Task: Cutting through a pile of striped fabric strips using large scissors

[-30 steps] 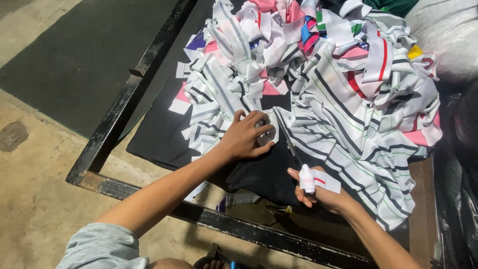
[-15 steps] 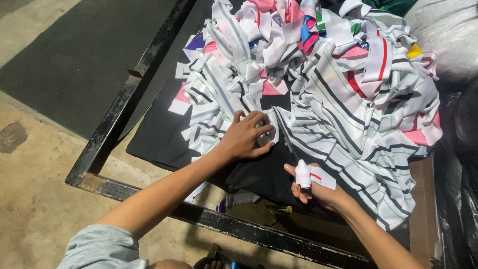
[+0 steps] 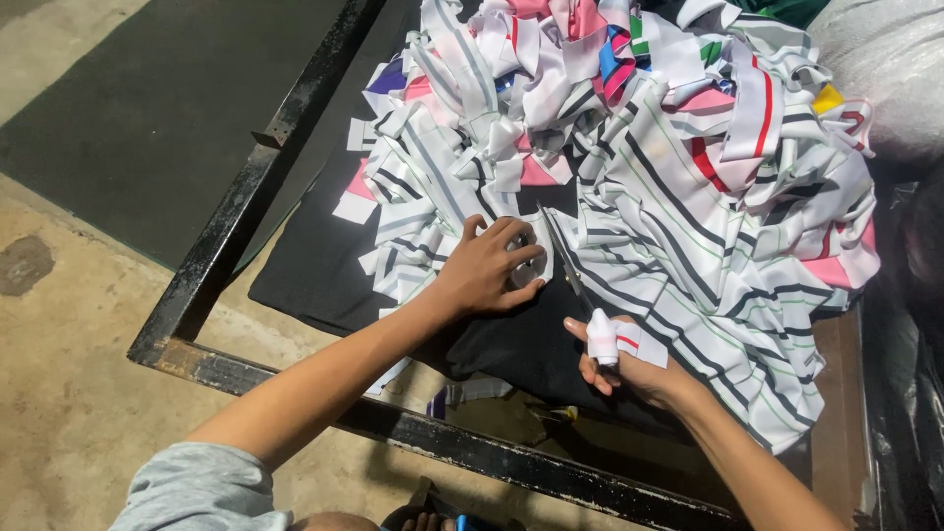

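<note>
**A:** What sits closest to the camera?

**B:** At six o'clock, the grey sleeve of the person's own left arm, and just beyond it the rusty black metal frame rail crossing from nine o'clock down towards five.

**A:** And the hands?

**B:** The right hand, at about five o'clock from centre, is clenched around the handles of a pair of dark metal scissors. A finger is wrapped in white tape, and a white scrap with a red mark lies against the same hand. The blades run up towards twelve o'clock.

**A:** The left?

**B:** The left hand sits at centre, fingers curled and pressing on a small white striped fabric piece, just beside the blades. Whether it pinches the piece or only pins it down, I cannot tell.

**A:** What lies under them?

**B:** A black cloth sheet spread over the table, reaching out to nine o'clock.

**A:** Farther off?

**B:** From twelve to three o'clock, a big heap of white striped fabric offcuts with pink, red, blue and green bits mixed in. At one o'clock, at the far corner, a pale bulging sack. At ten o'clock, a dark floor mat on concrete.
</note>
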